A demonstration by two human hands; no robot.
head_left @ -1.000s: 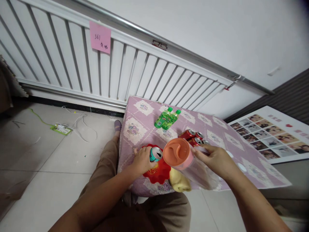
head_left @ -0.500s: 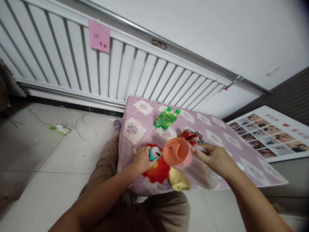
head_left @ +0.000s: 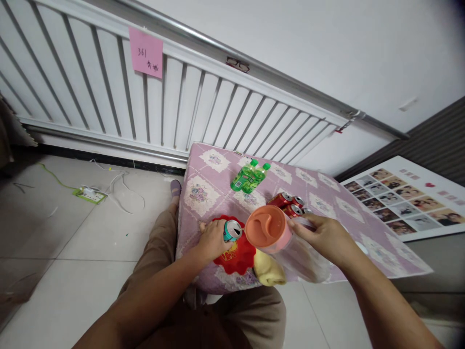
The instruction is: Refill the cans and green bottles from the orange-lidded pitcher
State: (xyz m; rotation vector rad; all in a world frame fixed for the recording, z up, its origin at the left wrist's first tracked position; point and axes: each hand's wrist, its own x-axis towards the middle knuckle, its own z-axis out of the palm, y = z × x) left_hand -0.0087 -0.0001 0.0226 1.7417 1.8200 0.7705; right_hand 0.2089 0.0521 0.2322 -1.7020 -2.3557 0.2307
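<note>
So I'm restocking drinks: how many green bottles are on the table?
2: both green bottles lie side by side near the far edge of the table, beyond the red cans. None seems hidden.

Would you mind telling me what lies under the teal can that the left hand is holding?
Under the teal can lies a red mat on the tablecloth. The left hand covers the can's base and part of the mat, so their contact is hidden.

a teal can (head_left: 232, 230) stands upright on a red mat (head_left: 238, 254); a clear jug with orange lid (head_left: 268, 229) tilts beside it.
</note>
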